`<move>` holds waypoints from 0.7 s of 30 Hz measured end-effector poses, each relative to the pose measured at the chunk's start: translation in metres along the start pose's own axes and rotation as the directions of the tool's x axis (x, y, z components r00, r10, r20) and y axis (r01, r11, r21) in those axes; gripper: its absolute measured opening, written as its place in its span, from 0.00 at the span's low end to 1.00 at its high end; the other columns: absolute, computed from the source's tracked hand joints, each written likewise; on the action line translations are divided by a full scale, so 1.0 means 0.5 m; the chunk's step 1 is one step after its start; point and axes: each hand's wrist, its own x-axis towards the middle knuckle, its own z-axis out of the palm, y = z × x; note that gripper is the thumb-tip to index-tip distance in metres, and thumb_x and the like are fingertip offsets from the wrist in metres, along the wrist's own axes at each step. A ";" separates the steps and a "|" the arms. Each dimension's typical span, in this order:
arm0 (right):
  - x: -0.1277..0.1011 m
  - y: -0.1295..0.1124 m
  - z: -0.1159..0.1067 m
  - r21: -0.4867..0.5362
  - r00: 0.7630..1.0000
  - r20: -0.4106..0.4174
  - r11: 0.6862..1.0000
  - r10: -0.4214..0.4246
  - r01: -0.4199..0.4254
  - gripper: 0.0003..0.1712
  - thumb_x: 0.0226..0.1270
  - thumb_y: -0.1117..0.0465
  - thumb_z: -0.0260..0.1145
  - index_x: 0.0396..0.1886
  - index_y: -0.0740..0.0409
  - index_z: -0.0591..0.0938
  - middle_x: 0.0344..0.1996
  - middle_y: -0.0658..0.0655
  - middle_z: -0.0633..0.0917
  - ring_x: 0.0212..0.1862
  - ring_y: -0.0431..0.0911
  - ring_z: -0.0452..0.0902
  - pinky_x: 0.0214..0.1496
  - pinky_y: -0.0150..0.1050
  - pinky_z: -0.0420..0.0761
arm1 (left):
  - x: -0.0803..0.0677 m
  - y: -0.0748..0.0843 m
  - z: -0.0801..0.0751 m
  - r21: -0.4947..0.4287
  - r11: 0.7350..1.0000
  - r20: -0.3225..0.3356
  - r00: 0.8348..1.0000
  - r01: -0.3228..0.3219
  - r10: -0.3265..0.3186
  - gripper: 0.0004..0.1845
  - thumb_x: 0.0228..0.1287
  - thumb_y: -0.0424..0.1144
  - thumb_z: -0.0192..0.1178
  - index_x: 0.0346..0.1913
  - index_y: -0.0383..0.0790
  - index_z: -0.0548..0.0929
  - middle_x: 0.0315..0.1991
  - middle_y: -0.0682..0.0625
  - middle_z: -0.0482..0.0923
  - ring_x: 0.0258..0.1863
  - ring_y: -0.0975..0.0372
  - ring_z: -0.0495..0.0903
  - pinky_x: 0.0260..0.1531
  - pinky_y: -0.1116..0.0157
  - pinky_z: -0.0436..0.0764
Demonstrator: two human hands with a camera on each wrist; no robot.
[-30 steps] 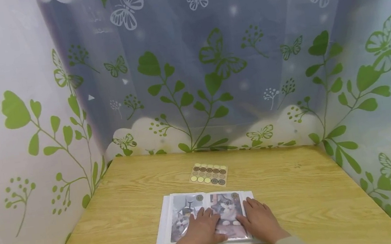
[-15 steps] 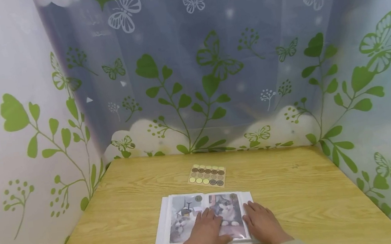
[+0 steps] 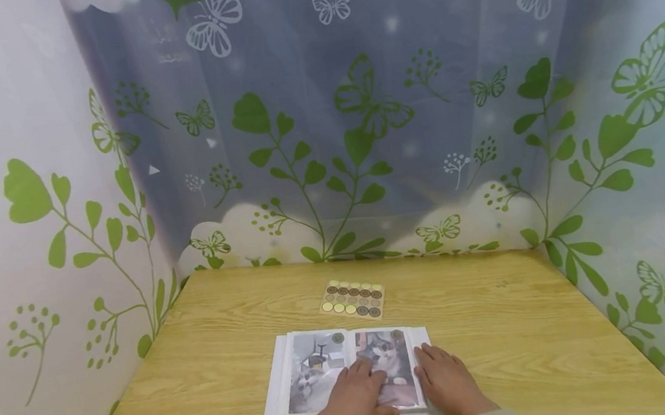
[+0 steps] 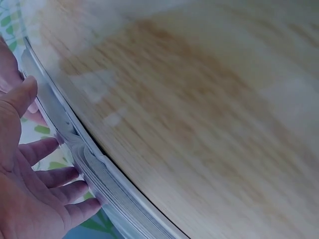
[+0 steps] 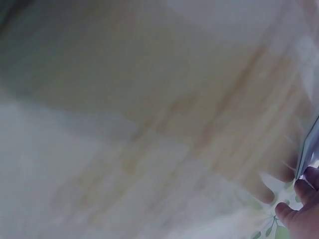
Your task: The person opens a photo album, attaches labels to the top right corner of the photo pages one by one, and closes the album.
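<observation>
A white photo album (image 3: pixel 271 385) lies open on the table, with a cat picture in the sleeve of each page. My left hand (image 3: pixel 354 400) rests across the middle of the album with its fingers extended, covering the lower inner corners of both pictures. In the left wrist view, the fingertips of my left hand (image 4: pixel 42 194) touch the pages near the spine, and the album's stacked page edges (image 4: pixel 114 194) show. My right hand (image 3: pixel 449 382) lies flat along the album's right edge. Only some fingers of that right hand (image 5: pixel 304 209) show in the right wrist view.
Behind the album lies a sticker sheet (image 3: pixel 352 300) with rows of round yellow, brown and grey stickers. The wooden table (image 3: pixel 506 324) is enclosed on three sides by curtains (image 3: pixel 320 99) printed with leaves and butterflies.
My left hand has slid a little to the right and toward me across the pages. My right hand stays at the album's right edge. The view has shifted slightly.
</observation>
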 end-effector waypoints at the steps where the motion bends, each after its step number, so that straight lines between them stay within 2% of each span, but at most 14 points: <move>1: 0.000 0.000 -0.001 0.001 1.000 0.000 1.000 0.000 0.000 0.23 0.74 0.60 0.56 0.63 0.69 0.75 0.62 0.70 0.75 0.65 0.65 0.69 0.64 0.66 0.67 | 0.000 0.000 0.001 -0.006 1.000 0.007 1.000 0.004 -0.004 0.31 0.55 0.62 0.68 0.53 0.43 0.82 0.59 0.39 0.76 0.60 0.49 0.74 0.59 0.49 0.75; 7: 0.000 0.002 0.000 0.013 1.000 -0.003 1.000 0.003 -0.002 0.23 0.74 0.60 0.56 0.63 0.68 0.75 0.62 0.70 0.75 0.65 0.65 0.69 0.65 0.65 0.66 | 0.000 -0.004 -0.004 -0.019 1.000 0.026 1.000 0.016 -0.016 0.30 0.56 0.63 0.67 0.52 0.44 0.82 0.60 0.41 0.76 0.61 0.50 0.73 0.61 0.51 0.73; 21: 0.004 0.012 0.008 0.002 1.000 0.020 1.000 0.009 -0.009 0.23 0.74 0.61 0.56 0.64 0.67 0.75 0.63 0.69 0.75 0.66 0.64 0.68 0.66 0.63 0.67 | -0.013 -0.010 -0.016 -0.088 0.996 -0.007 1.000 -0.011 0.010 0.27 0.65 0.59 0.61 0.54 0.40 0.83 0.57 0.40 0.77 0.59 0.48 0.75 0.63 0.55 0.73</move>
